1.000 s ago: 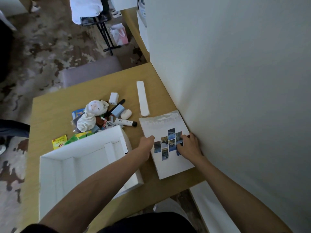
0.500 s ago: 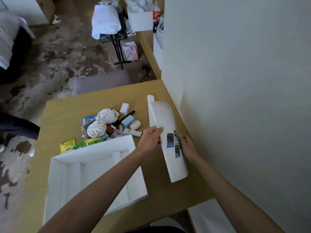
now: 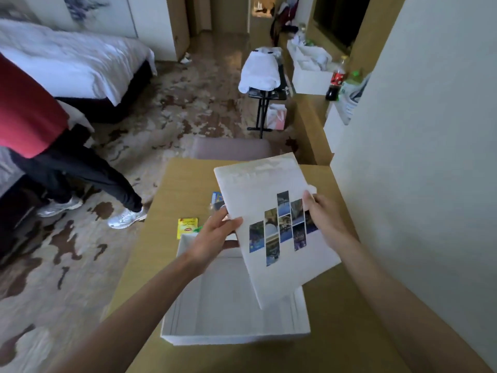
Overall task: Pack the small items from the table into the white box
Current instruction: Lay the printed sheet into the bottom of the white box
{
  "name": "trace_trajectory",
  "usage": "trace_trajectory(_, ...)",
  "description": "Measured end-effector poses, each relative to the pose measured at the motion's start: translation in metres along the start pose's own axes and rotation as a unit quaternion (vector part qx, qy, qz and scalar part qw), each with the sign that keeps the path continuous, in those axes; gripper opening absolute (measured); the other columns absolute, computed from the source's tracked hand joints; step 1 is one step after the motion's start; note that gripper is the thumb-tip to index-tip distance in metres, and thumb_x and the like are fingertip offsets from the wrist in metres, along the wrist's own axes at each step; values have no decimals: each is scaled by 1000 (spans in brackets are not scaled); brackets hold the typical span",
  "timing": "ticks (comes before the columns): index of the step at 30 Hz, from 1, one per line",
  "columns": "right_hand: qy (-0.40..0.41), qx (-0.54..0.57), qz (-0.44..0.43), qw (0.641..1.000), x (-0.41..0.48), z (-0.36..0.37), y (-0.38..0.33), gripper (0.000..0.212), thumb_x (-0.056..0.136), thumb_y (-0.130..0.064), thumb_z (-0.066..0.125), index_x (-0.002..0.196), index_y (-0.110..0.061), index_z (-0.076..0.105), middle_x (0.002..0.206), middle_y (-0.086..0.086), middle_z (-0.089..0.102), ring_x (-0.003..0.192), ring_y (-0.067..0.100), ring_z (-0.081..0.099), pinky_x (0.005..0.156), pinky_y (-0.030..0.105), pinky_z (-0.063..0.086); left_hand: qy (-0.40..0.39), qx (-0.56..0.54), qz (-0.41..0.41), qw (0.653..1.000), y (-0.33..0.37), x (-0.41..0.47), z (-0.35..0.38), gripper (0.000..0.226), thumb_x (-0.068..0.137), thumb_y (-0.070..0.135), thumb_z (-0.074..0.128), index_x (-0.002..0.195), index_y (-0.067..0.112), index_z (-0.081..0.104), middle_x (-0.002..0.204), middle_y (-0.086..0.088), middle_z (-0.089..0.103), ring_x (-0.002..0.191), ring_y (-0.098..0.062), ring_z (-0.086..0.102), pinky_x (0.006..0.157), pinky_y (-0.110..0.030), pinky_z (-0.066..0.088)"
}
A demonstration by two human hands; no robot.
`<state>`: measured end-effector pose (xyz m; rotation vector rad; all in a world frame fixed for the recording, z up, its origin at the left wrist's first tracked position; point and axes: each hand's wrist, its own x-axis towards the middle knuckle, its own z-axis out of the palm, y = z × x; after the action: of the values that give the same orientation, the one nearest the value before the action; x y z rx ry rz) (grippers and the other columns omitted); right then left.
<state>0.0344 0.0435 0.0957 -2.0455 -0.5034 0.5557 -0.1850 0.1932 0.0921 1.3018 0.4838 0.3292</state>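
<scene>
I hold a flat white box lid [image 3: 271, 211] with a strip pattern of small photos in the air, tilted, above the table. My left hand [image 3: 215, 235] grips its left edge and my right hand [image 3: 320, 214] grips its right edge. Below it the open white box [image 3: 234, 313] sits on the wooden table [image 3: 349, 319], with nothing visible inside it. The lid hides most of the small items. Only a yellow tea packet [image 3: 187, 227], a green scrap and a blue card [image 3: 217, 199] show at its left.
A wall [image 3: 416, 157] runs close along the table's right side. A padded stool [image 3: 231, 149] stands at the table's far end. A person in red top and dark trousers [image 3: 53, 157] stands on the carpet at left, by a bed.
The lid lay flat on the table by the wall, was tipped up on edge, and is now lifted over the box and items. My view has tilted up toward the room.
</scene>
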Motion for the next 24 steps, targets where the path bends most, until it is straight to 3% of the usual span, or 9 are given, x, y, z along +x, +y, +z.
trace_trajectory(4, -43, -104, -172, 979, -4, 18, -56, 38, 100, -46, 42, 87, -12, 53, 77, 10, 62, 66, 11, 61, 56, 24, 44, 72, -50, 10, 996, 4, -21, -66, 25, 88, 0, 55, 110, 11, 58, 109, -11, 69, 96, -26, 66, 76, -35, 58)
trace_trajectory(7, -56, -147, -252, 955, -5, 32, -82, 38, 100, -36, 46, 80, -3, 50, 68, 17, 50, 58, 13, 46, 56, 29, 36, 137, -82, -1, 987, 11, -28, -104, 19, 88, 3, 56, 104, 13, 55, 93, -13, 64, 82, -24, 66, 80, -39, 56)
trace_trajectory(10, -112, -184, -284, 934, -4, 44, -89, 40, 99, -33, 48, 68, -11, 38, 61, 6, 35, 57, 16, 36, 58, 38, 30, 150, 21, -34, 988, 12, -29, -124, 28, 87, 18, 60, 113, 26, 56, 96, -2, 68, 89, -20, 63, 78, -33, 52)
trace_trajectory(15, -207, -207, -317, 902, -7, 66, -87, 40, 98, -37, 53, 65, -15, 42, 59, -6, 36, 55, 9, 35, 57, 34, 30, 125, 239, 10, 963, 15, -21, -119, 42, 88, 12, 62, 126, 14, 43, 107, -3, 59, 96, -18, 55, 73, -20, 45)
trace_trajectory(18, -222, -213, -327, 894, -9, 69, -89, 40, 97, -31, 54, 61, -24, 40, 54, -10, 35, 53, 4, 35, 54, 24, 28, 130, 448, 108, 878, 28, -18, -106, 63, 86, 30, 62, 139, 15, 31, 131, -1, 47, 120, -16, 44, 96, -28, 40)
trace_trajectory(21, -246, -224, -317, 888, -10, 65, -90, 35, 96, -31, 56, 64, -17, 51, 56, -11, 40, 54, 3, 37, 55, 25, 29, 151, 613, 254, 733, 43, -19, -93, 71, 85, 37, 59, 142, 9, 27, 146, -8, 33, 130, -24, 32, 106, -35, 32)
trace_trajectory(22, -255, -235, -316, 883, -11, 64, -91, 35, 96, -31, 57, 69, -10, 55, 59, -6, 43, 56, 7, 39, 56, 28, 30, 142, 632, 290, 704, 47, -19, -89, 70, 87, 39, 58, 142, 7, 29, 146, -9, 34, 129, -25, 34, 106, -35, 33)
trace_trajectory(24, -269, -247, -312, 877, -14, 63, -92, 32, 95, -28, 59, 70, -9, 58, 60, -2, 45, 57, 9, 40, 56, 30, 30, 104, 647, 325, 682, 53, -16, -81, 63, 90, 43, 51, 139, 8, 35, 142, -7, 41, 128, -25, 38, 104, -36, 37)
